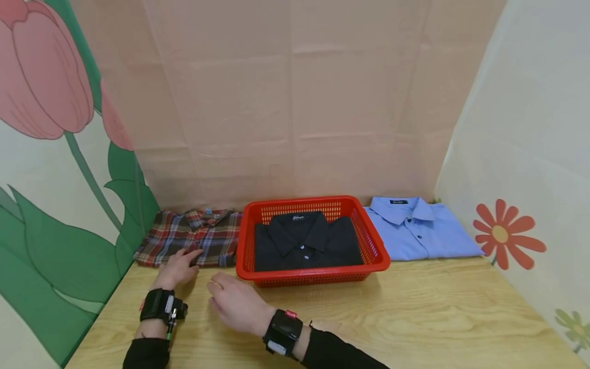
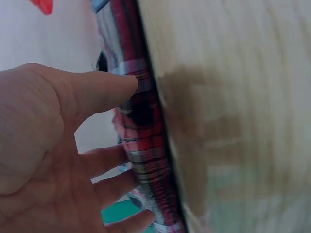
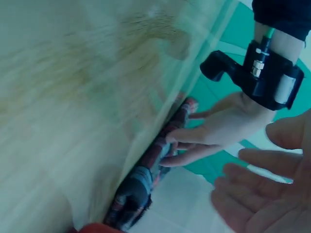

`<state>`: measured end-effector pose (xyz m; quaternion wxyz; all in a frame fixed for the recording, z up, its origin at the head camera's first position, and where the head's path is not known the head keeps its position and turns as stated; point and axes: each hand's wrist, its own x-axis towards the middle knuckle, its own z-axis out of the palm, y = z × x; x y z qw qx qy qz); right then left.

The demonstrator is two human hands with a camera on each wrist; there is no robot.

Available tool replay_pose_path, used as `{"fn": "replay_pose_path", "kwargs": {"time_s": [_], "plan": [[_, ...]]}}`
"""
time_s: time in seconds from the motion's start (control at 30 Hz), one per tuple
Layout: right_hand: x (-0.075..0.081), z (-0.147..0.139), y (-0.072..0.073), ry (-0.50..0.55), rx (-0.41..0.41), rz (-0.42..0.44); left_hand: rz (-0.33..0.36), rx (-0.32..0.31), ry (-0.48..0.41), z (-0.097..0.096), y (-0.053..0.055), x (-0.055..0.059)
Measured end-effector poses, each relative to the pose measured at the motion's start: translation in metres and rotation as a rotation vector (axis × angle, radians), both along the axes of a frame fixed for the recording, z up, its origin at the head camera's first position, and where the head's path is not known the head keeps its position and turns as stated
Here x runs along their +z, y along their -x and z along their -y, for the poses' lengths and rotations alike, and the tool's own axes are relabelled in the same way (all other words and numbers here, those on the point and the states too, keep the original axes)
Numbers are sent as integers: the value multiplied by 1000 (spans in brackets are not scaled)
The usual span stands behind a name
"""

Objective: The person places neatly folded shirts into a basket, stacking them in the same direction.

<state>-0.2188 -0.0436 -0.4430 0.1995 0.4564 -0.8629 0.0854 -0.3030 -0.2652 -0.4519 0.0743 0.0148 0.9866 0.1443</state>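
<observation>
A folded plaid shirt (image 1: 216, 247) in red, brown and blue lies at the back left of the table. My left hand (image 1: 177, 269) reaches to its front edge with the fingers spread over the cloth. Up close in the left wrist view, the thumb and fingertips of the left hand (image 2: 53, 141) touch or nearly touch the shirt's edge (image 2: 141, 136), and no grip shows. My right hand (image 1: 239, 303) hovers in front of the red basket's left corner, holding nothing. Loosely bent fingers show on the right hand (image 3: 257, 194) in the right wrist view.
A red plastic basket (image 1: 313, 274) stands at the back middle with a folded black shirt (image 1: 283, 251) inside. Right of it lies a folded light blue shirt (image 1: 442, 238). The wooden table (image 1: 415, 318) meets a brown backdrop (image 1: 295, 128) behind and printed side panels.
</observation>
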Motion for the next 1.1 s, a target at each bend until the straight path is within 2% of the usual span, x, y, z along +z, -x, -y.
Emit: {"fn": "replay_pose_path", "kwargs": {"time_s": [0.13, 0.27, 0.37, 0.5, 0.57, 0.83, 0.97, 1.1], "plan": [[-4, 4, 5, -22, -66, 127, -16, -16, 24, 0, -5, 7], [-6, 8, 8, -49, -121, 293, 5, 8, 2, 1, -7, 14], [-8, 12, 9, -11, -167, 422, -9, 83, -60, 5, -6, 16], [-11, 17, 13, 79, -237, 591, -78, 219, -119, 20, -6, 14], [-12, 20, 16, 98, -270, 648, -90, 272, -135, 28, -7, 11], [-16, 25, 27, 244, -365, 918, -48, 411, -245, 59, -10, 0], [-16, 29, 30, 246, -396, 966, -31, 450, -262, 67, -11, -2], [-17, 31, 33, 213, -402, 984, -23, 442, -254, 70, -12, -4]]}}
